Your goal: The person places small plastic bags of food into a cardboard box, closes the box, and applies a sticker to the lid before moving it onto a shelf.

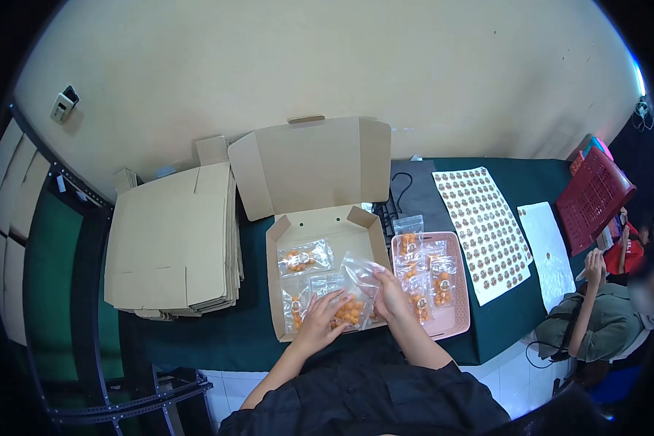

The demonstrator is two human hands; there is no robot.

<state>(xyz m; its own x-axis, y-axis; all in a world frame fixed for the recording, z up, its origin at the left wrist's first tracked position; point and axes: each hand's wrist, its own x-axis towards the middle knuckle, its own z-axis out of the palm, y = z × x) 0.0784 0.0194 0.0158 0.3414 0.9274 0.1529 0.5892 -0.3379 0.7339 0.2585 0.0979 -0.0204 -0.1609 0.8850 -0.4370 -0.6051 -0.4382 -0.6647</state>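
A clear plastic bag of orange balls (350, 311) is between my hands, tilted over the near side of an open cardboard box (275, 294). My right hand (392, 296) grips its upper right part. Fingers and thumb of my left hand (320, 321) hold its lower left side. Inside the box lie other such bags: one at the back left (304, 258), one at the front left (295, 309), and some partly hidden beneath the held bag. To the right, a pink basket (454, 327) contains several similar bags (442, 282).
Flattened cardboard boxes (152, 240) are stacked at the left. Right of the basket are a sheet of round stickers (483, 229) and a white sheet (547, 251). A dark red basket (594, 196) stands tilted at the far right, near a seated person (592, 320).
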